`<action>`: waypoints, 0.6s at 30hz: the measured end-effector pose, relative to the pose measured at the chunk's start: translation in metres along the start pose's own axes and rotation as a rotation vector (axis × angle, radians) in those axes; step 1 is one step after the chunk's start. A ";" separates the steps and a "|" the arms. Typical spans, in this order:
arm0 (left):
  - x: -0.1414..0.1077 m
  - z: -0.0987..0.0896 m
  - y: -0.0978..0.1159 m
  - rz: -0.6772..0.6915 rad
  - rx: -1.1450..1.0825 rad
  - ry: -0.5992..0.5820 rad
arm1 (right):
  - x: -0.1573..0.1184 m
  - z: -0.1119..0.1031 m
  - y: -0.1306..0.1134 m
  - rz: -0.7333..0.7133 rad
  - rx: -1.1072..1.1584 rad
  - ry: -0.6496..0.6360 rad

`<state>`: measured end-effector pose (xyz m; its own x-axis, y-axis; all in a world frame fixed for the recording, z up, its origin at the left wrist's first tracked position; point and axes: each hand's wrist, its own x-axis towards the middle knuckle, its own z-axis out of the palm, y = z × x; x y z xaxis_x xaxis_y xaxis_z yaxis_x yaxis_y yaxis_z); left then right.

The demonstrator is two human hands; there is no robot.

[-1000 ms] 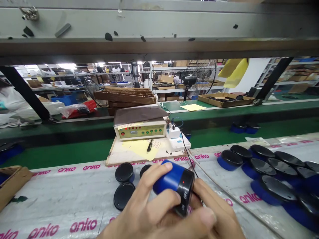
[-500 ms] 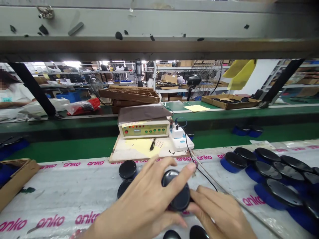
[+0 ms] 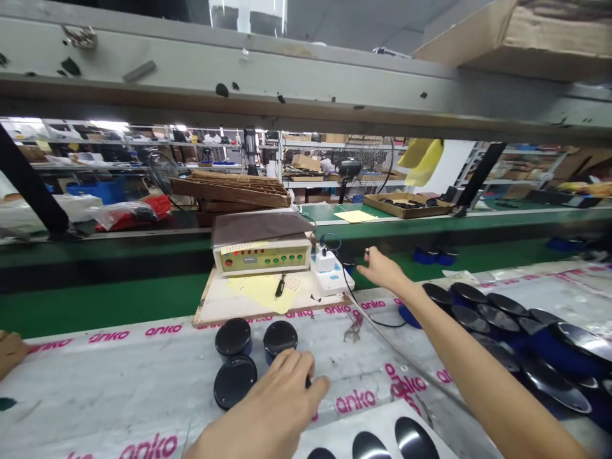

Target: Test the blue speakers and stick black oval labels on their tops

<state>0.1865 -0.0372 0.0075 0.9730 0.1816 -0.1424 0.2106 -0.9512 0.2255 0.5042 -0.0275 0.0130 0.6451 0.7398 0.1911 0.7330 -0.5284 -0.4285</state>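
Note:
My left hand (image 3: 280, 398) is low in the middle, its fingers curled down over a dark round piece, of which only a black edge shows between thumb and fingers. Just beyond the fingertips stands a black-topped round piece (image 3: 280, 338). Two similar blue-sided pieces, a farther one (image 3: 233, 336) and a nearer one (image 3: 235, 381), stand to its left. My right hand (image 3: 382, 271) is stretched forward above the green belt, fingers bent together. A tiny dark spot shows at its fingertips; what it is I cannot make out. A white sheet (image 3: 377, 422) with black discs lies in front.
Many blue pieces with black tops (image 3: 502, 305) crowd the right side. A control box (image 3: 262, 256) and a white power adapter (image 3: 326, 260) stand ahead, with cables trailing right. Another person's hand (image 3: 10, 352) is at the left edge. A shelf beam (image 3: 287, 76) crosses overhead.
My right hand has left the round piece and reached forward and right, over the belt. My left hand has lowered toward the standing pieces. The view has shifted, showing the white sheet.

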 end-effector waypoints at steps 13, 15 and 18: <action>0.007 0.008 -0.012 -0.013 -0.622 0.256 | -0.049 -0.045 0.003 -0.086 0.216 0.010; 0.009 -0.002 -0.001 -0.019 -1.202 0.326 | -0.098 -0.054 -0.007 -0.237 0.365 -0.088; 0.012 -0.009 0.013 0.048 -1.929 0.026 | -0.160 -0.050 -0.024 -0.480 0.702 -0.354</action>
<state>0.2017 -0.0448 0.0176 0.9775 0.1879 -0.0962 -0.0260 0.5594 0.8285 0.3940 -0.1539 0.0369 0.1172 0.9596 0.2556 0.5310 0.1569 -0.8327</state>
